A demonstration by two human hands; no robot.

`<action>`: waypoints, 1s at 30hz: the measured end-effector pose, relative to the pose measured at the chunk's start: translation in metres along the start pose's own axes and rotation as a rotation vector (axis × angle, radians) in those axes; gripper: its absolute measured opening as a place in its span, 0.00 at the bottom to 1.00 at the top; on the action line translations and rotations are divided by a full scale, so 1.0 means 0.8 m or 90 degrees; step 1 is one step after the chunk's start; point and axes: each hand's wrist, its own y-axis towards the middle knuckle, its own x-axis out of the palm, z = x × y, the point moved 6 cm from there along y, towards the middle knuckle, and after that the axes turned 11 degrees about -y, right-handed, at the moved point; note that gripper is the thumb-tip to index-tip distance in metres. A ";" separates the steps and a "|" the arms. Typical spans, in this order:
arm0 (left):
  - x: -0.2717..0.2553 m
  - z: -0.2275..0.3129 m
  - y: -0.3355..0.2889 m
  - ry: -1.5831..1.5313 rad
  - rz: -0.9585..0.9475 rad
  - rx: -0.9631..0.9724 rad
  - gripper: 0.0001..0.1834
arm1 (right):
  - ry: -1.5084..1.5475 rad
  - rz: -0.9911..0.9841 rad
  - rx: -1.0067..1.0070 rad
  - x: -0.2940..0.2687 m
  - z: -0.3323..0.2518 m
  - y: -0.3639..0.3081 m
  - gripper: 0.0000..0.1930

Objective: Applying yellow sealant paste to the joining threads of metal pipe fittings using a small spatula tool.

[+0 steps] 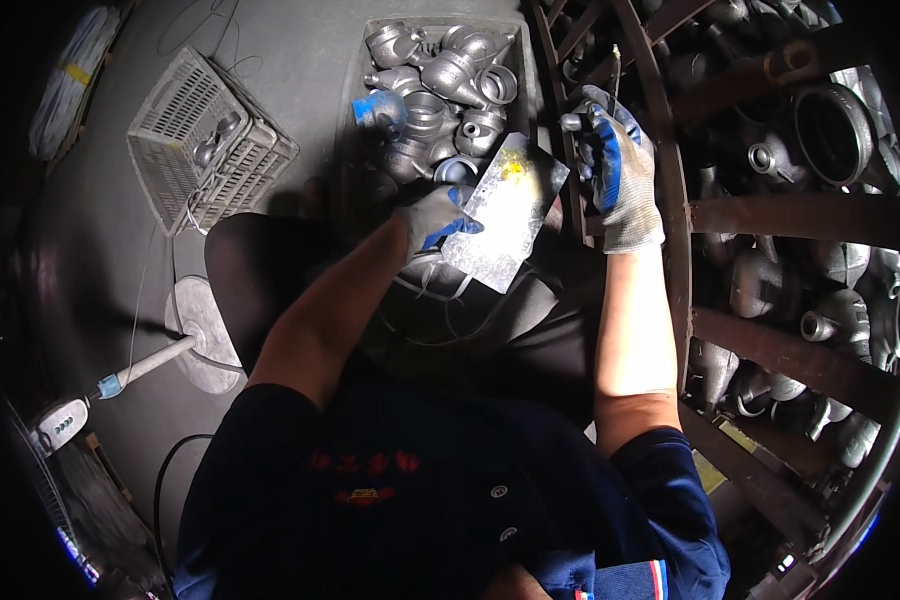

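Observation:
My left hand (438,220), in a grey glove with blue coating, grips the lower left edge of a flat pale sheet (500,225). A yellow smear, paint-like, lies near the sheet's upper end. My right hand (620,180), gloved the same way, is raised beside the rack with its fingers curled round a thin stick-like tool (616,70) that points upward. A small grey rounded piece (572,122) shows at its fingers; I cannot tell whether it is held. Beyond the sheet, grey metal castings (450,75) fill a plastic crate (530,75); one casting (378,112) is partly blue.
A brown metal rack (790,215) full of larger castings (760,280) stands close on the right. At the left are a tilted grey crate (170,150) with a few metal pieces, and a stand fan (150,365) on a round base. Cables run over the floor.

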 end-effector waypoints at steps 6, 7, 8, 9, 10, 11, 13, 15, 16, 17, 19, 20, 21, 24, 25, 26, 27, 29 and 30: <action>-0.003 -0.012 -0.001 -0.011 0.089 0.088 0.19 | -0.137 0.052 -0.006 -0.015 0.002 0.004 0.14; -0.005 -0.015 -0.003 -0.030 0.112 0.075 0.18 | -0.128 0.005 0.002 -0.018 0.013 0.005 0.15; -0.008 -0.019 -0.006 -0.049 0.137 0.062 0.17 | -0.117 -0.044 0.010 -0.015 0.016 0.005 0.15; -0.007 -0.021 -0.010 -0.050 0.137 0.063 0.17 | -0.135 -0.081 0.049 -0.020 0.019 -0.004 0.12; -0.007 -0.022 -0.016 -0.125 0.147 0.086 0.17 | -0.137 -0.081 0.048 -0.018 0.021 -0.006 0.12; -0.007 -0.022 -0.019 -0.199 0.154 0.107 0.17 | -0.183 -0.068 0.093 -0.021 0.032 -0.009 0.11; -0.016 -0.026 -0.013 -0.227 0.168 0.121 0.17 | -0.265 -0.061 0.153 -0.029 0.059 -0.008 0.07; -0.027 -0.029 -0.011 -0.272 0.182 0.134 0.17 | -0.356 -0.072 0.188 -0.027 0.082 -0.008 0.12; -0.030 -0.032 -0.011 -0.274 0.180 0.132 0.17 | -0.420 -0.075 0.226 -0.026 0.096 -0.010 0.14; -0.029 -0.032 -0.012 -0.279 0.170 0.132 0.17 | -0.502 -0.087 0.218 -0.027 0.107 -0.006 0.18; -0.020 -0.027 -0.014 -0.285 0.152 0.132 0.17 | -0.643 -0.077 0.180 -0.037 0.121 -0.001 0.18; -0.015 -0.024 -0.015 -0.281 0.154 0.141 0.17 | -0.672 -0.083 0.211 -0.039 0.128 0.001 0.18; -0.011 -0.022 -0.014 -0.277 0.151 0.150 0.17 | -0.676 -0.078 0.211 -0.045 0.137 0.005 0.18; -0.016 -0.030 -0.006 -0.262 0.102 0.195 0.18 | -0.664 -0.060 0.169 -0.048 0.154 0.012 0.19; -0.020 -0.034 -0.001 -0.265 0.100 0.196 0.18 | -0.678 -0.069 0.175 -0.048 0.160 0.013 0.19; -0.021 -0.033 0.000 -0.247 0.106 0.199 0.18 | -0.691 -0.078 0.182 -0.046 0.164 0.013 0.19; -0.021 -0.033 0.001 -0.228 0.112 0.201 0.18 | -0.710 -0.088 0.190 -0.046 0.168 0.015 0.17; -0.016 -0.029 -0.004 -0.248 0.102 0.204 0.18 | -0.749 -0.071 0.184 -0.042 0.160 0.011 0.16; -0.012 -0.025 -0.008 -0.266 0.093 0.207 0.18 | -0.785 -0.054 0.176 -0.039 0.154 0.010 0.15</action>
